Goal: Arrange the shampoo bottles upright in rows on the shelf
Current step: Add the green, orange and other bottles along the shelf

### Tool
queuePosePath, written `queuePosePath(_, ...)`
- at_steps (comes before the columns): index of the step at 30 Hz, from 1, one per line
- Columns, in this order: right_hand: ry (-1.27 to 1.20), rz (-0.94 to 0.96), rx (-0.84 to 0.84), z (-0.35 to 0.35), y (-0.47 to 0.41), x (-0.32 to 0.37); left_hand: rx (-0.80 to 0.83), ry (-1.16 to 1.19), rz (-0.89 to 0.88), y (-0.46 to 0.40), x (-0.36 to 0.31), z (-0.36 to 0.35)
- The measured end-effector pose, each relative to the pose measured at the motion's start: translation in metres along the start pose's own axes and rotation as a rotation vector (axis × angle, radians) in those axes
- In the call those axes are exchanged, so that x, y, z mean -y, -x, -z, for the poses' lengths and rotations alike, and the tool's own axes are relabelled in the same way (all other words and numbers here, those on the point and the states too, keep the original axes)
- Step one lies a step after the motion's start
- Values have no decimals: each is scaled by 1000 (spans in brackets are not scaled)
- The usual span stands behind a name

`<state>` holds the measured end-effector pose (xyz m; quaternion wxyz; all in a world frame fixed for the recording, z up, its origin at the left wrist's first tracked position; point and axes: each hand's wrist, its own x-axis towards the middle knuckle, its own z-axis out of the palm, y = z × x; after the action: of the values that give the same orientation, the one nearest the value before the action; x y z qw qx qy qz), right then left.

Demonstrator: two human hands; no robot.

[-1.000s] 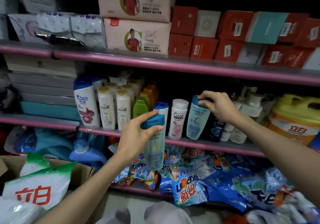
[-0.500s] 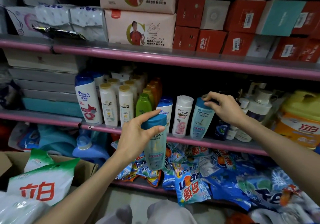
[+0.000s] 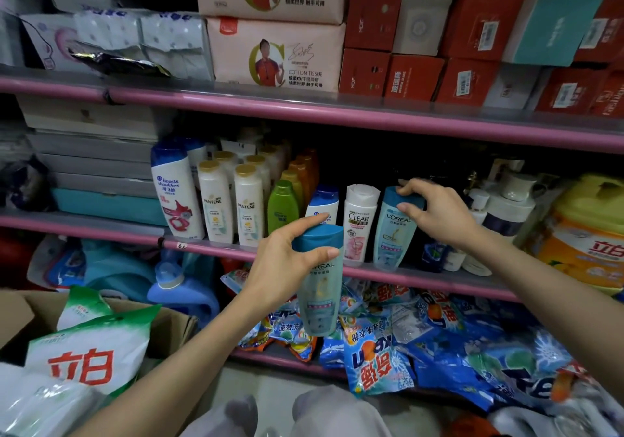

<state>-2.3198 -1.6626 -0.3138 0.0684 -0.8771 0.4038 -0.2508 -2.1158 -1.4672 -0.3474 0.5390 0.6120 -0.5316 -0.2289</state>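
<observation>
On the middle shelf, right hand pinches the cap of an upright L'Oreal bottle; left hand grips another L'Oreal bottle out front.

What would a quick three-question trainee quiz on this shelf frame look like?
1. True or false: the left hand holds a L'Oreal bottle off the shelf.
2. The right hand grips the cap of which bottle? A) Clear bottle B) shelved L'Oreal bottle C) Pantene
3. Fill in: the green bottle stands ____.

Key: 1 true; 2 B; 3 upright.
</observation>
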Motion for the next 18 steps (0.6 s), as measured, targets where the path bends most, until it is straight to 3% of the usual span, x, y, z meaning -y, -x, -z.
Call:
queuePosePath(2, 27, 21, -48, 11, 3, 15, -13, -5, 28, 0, -5, -1)
queuePosePath(5, -288, 11, -159, 22, 20, 56, -34, -32, 88, 0, -14, -5)
queuePosePath(9, -798, -217, 315, 26, 49, 110, 10, -43, 48, 3, -28, -13)
queuePosePath(18, -1081, -447, 475, 21, 65, 111, -36, -102, 12, 16, -32, -24)
